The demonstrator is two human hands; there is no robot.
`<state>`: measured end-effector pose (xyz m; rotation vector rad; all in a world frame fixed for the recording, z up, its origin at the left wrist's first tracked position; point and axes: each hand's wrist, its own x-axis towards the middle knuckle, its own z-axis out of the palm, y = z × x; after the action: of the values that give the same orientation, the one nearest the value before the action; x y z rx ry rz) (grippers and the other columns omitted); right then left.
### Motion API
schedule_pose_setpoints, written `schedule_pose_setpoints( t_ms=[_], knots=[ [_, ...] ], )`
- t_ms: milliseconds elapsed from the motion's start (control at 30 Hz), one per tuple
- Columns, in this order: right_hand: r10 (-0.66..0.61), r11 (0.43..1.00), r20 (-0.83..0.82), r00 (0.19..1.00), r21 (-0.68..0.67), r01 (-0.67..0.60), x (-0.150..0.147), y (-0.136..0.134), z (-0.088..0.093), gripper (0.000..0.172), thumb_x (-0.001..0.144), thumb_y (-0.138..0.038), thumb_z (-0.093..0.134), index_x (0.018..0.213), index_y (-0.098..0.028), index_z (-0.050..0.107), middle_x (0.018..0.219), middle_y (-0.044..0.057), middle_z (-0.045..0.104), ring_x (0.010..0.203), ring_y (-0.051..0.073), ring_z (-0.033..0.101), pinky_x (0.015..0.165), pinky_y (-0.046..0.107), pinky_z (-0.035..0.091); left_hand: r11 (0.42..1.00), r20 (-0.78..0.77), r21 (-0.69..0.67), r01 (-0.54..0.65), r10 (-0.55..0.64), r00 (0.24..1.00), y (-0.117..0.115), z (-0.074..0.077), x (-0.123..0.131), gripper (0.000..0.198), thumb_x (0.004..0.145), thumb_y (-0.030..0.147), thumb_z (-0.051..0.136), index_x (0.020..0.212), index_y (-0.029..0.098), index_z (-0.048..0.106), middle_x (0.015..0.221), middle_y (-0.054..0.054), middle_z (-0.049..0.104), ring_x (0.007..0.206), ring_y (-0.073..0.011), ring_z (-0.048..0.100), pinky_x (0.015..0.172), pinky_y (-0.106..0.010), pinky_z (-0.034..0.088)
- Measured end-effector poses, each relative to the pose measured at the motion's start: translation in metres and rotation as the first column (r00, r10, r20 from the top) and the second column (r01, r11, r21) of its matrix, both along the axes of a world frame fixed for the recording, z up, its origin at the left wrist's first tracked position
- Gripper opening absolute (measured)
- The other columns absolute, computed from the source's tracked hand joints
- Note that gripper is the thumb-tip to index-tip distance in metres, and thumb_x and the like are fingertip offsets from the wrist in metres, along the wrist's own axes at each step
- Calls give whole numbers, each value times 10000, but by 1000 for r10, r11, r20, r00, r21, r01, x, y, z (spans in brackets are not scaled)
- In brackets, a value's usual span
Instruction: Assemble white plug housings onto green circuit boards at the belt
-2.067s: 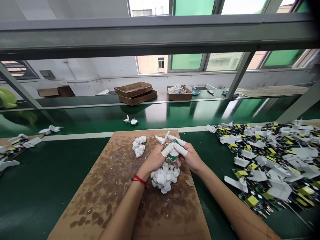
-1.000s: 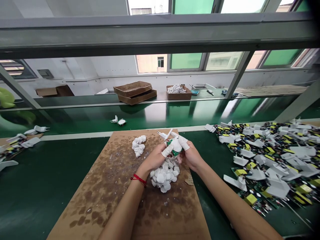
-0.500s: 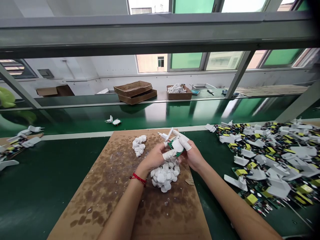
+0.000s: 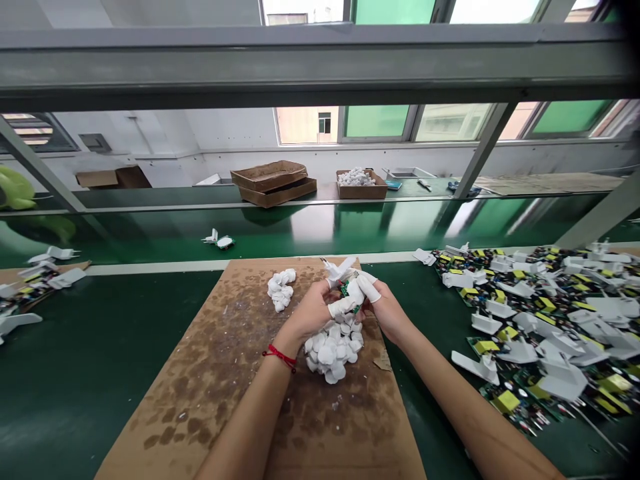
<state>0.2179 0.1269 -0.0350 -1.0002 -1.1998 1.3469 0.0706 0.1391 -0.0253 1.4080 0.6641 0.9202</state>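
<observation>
Between both hands, above the cardboard sheet, is a small green circuit board (image 4: 345,289) with a white plastic plug piece attached and a round white pad on its face. My left hand (image 4: 320,308) grips its left and lower side, thumb on the pad. My right hand (image 4: 381,300) closes on the upper right side, fingers pressed on the pad. White finger cots cover several fingertips. Just below lies a heap of round white pads (image 4: 333,350). A smaller cluster of white pads (image 4: 281,289) lies left of the hands.
Many circuit boards with white plastic parts (image 4: 540,313) cover the right side. More boards (image 4: 37,287) lie at far left. One white-topped board (image 4: 224,242) sits on the green belt (image 4: 280,233). Behind are brown trays (image 4: 273,177) and a box of white pieces (image 4: 363,191). A metal beam crosses above.
The board in my hands has turned slightly, so the plug piece shows at a different angle. The single board on the green belt has shifted a little left.
</observation>
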Motion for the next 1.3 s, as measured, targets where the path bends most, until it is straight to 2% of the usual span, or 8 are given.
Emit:
schedule_pose_setpoints(
  t_ms=[167, 233, 367, 600, 833, 1000, 1167, 1300],
  knots=[
    [18, 1000, 43, 999, -8, -18, 0, 1, -3, 378, 785, -545, 543, 824, -173, 594, 384, -35, 500, 337, 126, 437, 395, 237, 311, 977, -154, 22, -212, 213, 965, 3, -2, 2, 610, 528, 395, 830, 1022, 86, 651, 827, -91, 670, 708, -180, 582, 641, -274, 470],
    [27, 999, 57, 998, -22, -26, 0, 2, -5, 366, 797, -543, 520, 744, -182, 556, 373, -35, 499, 340, 118, 417, 403, 231, 305, 966, -191, 70, -251, 260, 947, 2, 0, 2, 568, 535, 406, 821, 971, 78, 662, 802, -88, 670, 707, -178, 577, 646, -274, 465],
    [36, 999, 62, 997, -16, -35, -1, 3, -7, 370, 793, -546, 516, 683, -193, 518, 378, -30, 510, 349, 115, 409, 411, 230, 309, 957, -204, 106, -269, 286, 936, 1, 2, 3, 554, 551, 421, 806, 958, 75, 658, 816, -93, 676, 717, -181, 584, 649, -271, 466],
    [55, 998, 81, 995, -23, -53, -1, 1, 0, 424, 777, -540, 533, 927, -151, 609, 367, -34, 503, 351, 129, 434, 416, 231, 318, 959, -123, 26, -281, 282, 952, 5, -3, 3, 594, 578, 380, 805, 1073, 115, 613, 976, -98, 691, 799, -205, 632, 682, -279, 506],
    [46, 999, 130, 990, -24, -43, 0, 2, -2, 455, 802, -507, 502, 1043, -139, 616, 360, -40, 494, 356, 126, 428, 422, 229, 325, 972, -38, 80, -219, 223, 974, 3, 1, 6, 552, 631, 325, 779, 1121, 147, 597, 1061, -85, 677, 938, -203, 622, 809, -288, 503],
    [59, 998, 146, 988, -33, -54, 0, 2, -3, 404, 811, -466, 493, 1032, -150, 615, 375, -40, 489, 364, 125, 424, 440, 237, 327, 955, -122, 70, -287, 294, 948, 3, 1, 3, 590, 607, 350, 783, 1117, 123, 594, 1002, -105, 687, 816, -205, 641, 721, -293, 511],
    [78, 997, 204, 976, -7, -78, -1, 0, -2, 336, 821, -441, 484, 949, -160, 616, 392, -44, 484, 383, 119, 422, 447, 232, 310, 904, -238, 238, -356, 409, 881, 3, 2, -2, 521, 589, 307, 784, 1058, 133, 640, 906, -78, 702, 763, -194, 638, 659, -252, 492],
    [87, 996, 232, 969, -5, -88, -2, -1, -1, 278, 821, -411, 474, 835, -165, 601, 404, -42, 485, 396, 113, 422, 460, 228, 319, 891, -303, 285, -353, 433, 849, 2, 2, -3, 500, 615, 309, 757, 1068, 130, 648, 808, -55, 697, 665, -164, 602, 590, -231, 470]
  ],
)
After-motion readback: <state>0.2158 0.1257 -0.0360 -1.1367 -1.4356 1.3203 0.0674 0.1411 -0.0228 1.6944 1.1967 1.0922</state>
